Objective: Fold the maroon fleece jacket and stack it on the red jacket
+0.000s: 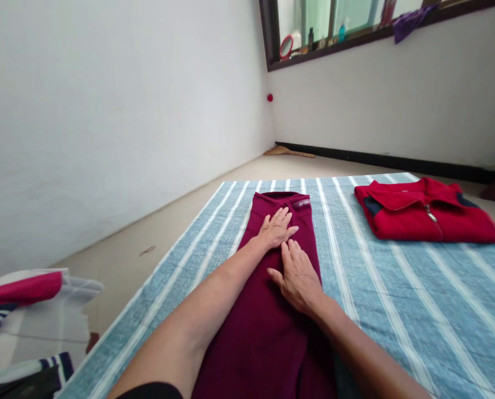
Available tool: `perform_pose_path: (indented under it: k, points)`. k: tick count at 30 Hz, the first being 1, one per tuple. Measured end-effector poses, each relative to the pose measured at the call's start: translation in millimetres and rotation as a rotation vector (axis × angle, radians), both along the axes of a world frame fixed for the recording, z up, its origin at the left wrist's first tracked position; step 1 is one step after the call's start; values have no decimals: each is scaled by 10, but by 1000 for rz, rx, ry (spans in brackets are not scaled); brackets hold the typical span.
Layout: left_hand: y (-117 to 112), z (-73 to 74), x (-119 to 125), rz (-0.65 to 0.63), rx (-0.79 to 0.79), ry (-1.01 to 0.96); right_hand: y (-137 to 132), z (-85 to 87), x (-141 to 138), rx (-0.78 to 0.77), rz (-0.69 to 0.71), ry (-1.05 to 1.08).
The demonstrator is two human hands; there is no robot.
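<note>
Maroon trousers (268, 332) lie lengthwise on a blue and white striped sheet (417, 299), the waistband at the far end. My left hand (277, 228) lies flat on the trousers just below the waistband, fingers stretched out. My right hand (298, 277) lies flat right behind it, fingers together and pointing away, thumb out to the left. Neither hand grips the cloth.
A folded red zip jacket (426, 217) lies on the sheet at the far right. A pile of clothes (23, 321) sits on the floor at the left. White walls close in on the left and behind; a window sill (355, 33) holds bottles.
</note>
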State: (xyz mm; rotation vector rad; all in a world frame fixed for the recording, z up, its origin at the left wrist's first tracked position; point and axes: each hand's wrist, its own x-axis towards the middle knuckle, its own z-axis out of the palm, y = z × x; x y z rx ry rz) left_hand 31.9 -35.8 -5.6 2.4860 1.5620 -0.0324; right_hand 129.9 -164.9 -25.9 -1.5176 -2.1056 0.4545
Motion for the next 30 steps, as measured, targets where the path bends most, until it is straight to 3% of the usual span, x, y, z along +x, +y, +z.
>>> perform_pose_path:
  k: [3, 6, 11, 13, 15, 19, 22, 25, 30]
  points:
    - [48, -65, 28, -2, -26, -8, -20, -167, -15, -27, -22, -157]
    - [52, -70, 66, 4, -49, -17, -21, -200, 29, -32, -16, -209]
    - [-128, 109, -5, -2, -11, -40, -4, -195, 76, -43, -17, -233]
    - [-372, 220, -128, -49, 36, -57, 2, -218, 92, -44, -16, -238]
    - [-760, 348, -287, -99, 36, -69, 7, -245, 109, -37, -11, -251]
    - [-1819, 614, -582, -126, -75, -108, 20, -281, 140, -20, -26, -284]
    - [-2524, 710, -727, -118, -139, -156, 37, -299, 155, -31, -28, -301]
    - [-2922, 633, -812, -97, -174, -172, 55, -319, 166, -26, -24, -320]
    - [-3056, 344, -853, -75, -212, -142, 67, -325, 180, -8, -32, -352]
